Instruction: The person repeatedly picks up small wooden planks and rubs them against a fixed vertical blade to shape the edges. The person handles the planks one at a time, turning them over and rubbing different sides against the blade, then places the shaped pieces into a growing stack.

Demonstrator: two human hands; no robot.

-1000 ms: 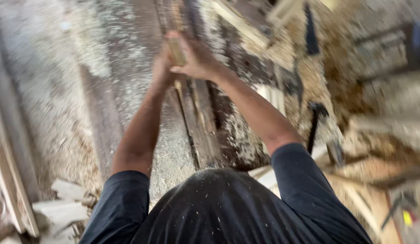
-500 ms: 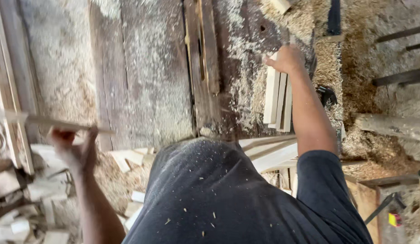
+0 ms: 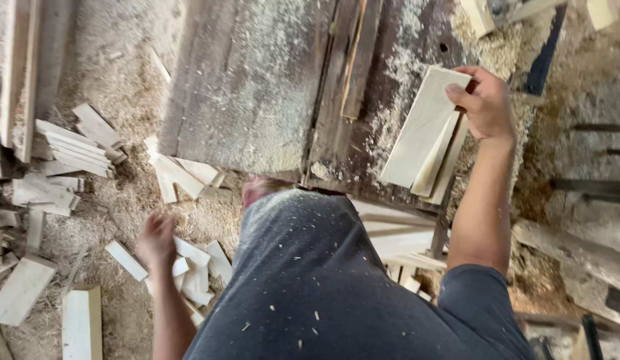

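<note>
Fingers of the right hand (image 3: 484,103) clamp the top of a pale board (image 3: 422,127) leaning with other slats (image 3: 443,160) on the sawdusty bench (image 3: 256,87) — the left hand (image 3: 156,240), blurred, its grip unreadable, hangs low over floor offcuts (image 3: 190,263).

floor: buried in sawdust (image 3: 110,60) and shavings | furniture: old dark plank workbench (image 3: 256,87), dusted pale, pretty beat up | clutter: pale wood offcuts (image 3: 70,143) lying all over at left | light: soft daylight, no harsh shadows | walls/windows: out of view
</note>
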